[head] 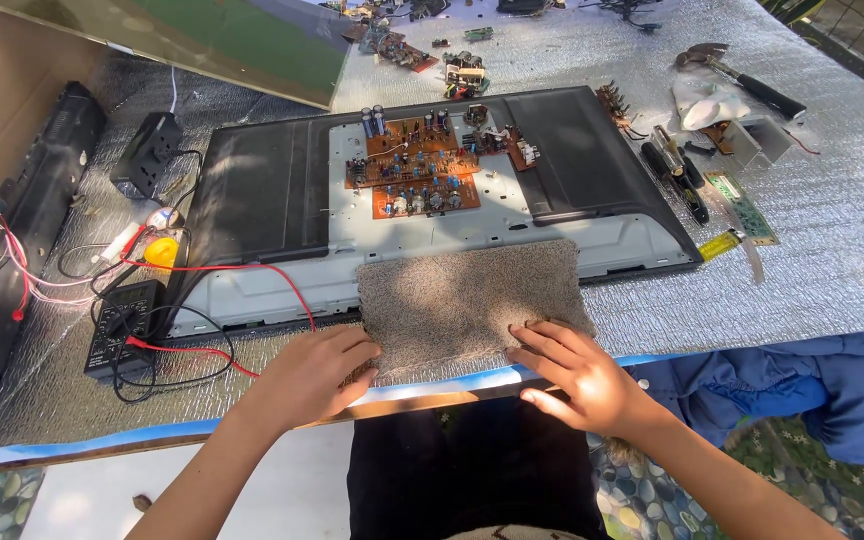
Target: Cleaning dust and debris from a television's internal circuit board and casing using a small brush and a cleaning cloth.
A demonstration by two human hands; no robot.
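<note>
I saw a black multimeter at the table's left, its red leads looping beside a yellow blob-shaped thing. A black adapter sat further back, near a long black speaker bar. To the right lay a hammer, two screwdrivers, a narrow green circuit strip and a yellow tape measure. Loose board scraps were scattered at the far edge of the silvery table covering, and blue cloth hung off the near right corner
</note>
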